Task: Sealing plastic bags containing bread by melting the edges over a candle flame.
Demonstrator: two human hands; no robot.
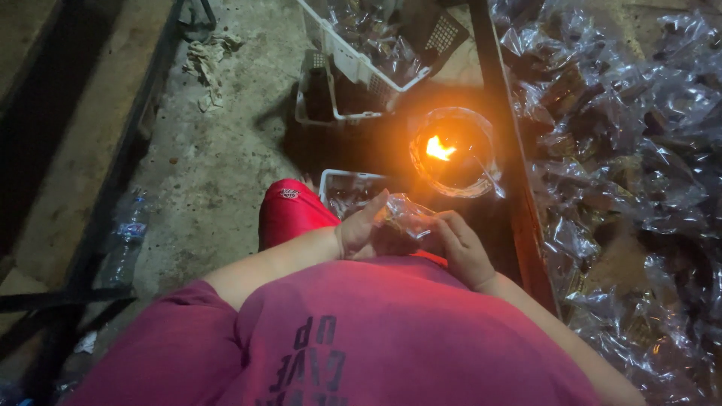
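One large heap of clear plastic packets fills the right side, crinkled and shiny, with dark contents; there are too many to count. A dark metal bar runs along its left edge. The concrete floor spreads to the left, with one crumpled rag and one clear plastic bottle lying on it. Three white slotted crates are in view: a tilted crate holding more packets, a second crate below it, and a small crate just beside the person's red-clad knee. One round glass bowl holds a single orange flame.

Both hands meet in the lap around one small clear packet. Its long axis runs roughly from the left hand towards the right, slightly downward. The left hand has its grip closed on the packet's left end, thumb up. The right hand curls its fingers on the other end.
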